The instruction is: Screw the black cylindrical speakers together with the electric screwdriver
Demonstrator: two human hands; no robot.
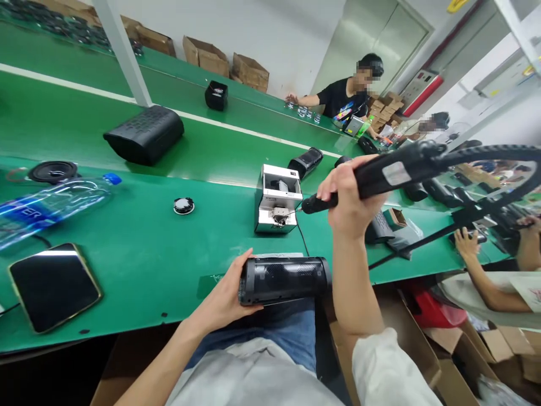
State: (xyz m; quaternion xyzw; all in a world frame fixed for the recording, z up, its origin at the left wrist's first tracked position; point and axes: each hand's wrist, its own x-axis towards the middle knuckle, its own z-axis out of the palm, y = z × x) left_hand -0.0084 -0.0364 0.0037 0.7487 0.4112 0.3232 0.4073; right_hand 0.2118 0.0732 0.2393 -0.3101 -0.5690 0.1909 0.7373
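My left hand (226,296) grips the left end of a black cylindrical speaker housing (284,279), held lying sideways at the green table's near edge, over my lap. My right hand (350,197) is closed round a black electric screwdriver (382,172), raised above the table. Its tip points left at the slot of a small white screw feeder box (276,198) standing just beyond the housing. A black cable runs from the screwdriver's back end off to the right.
On the green bench (139,248) lie a phone (53,285), a water bottle (51,204), a small round part (183,206), a speaker driver (53,171) and a black speaker shell (146,134). A co-worker's hand (467,243) rests at the right; another person sits far back. Cardboard boxes stand below right.
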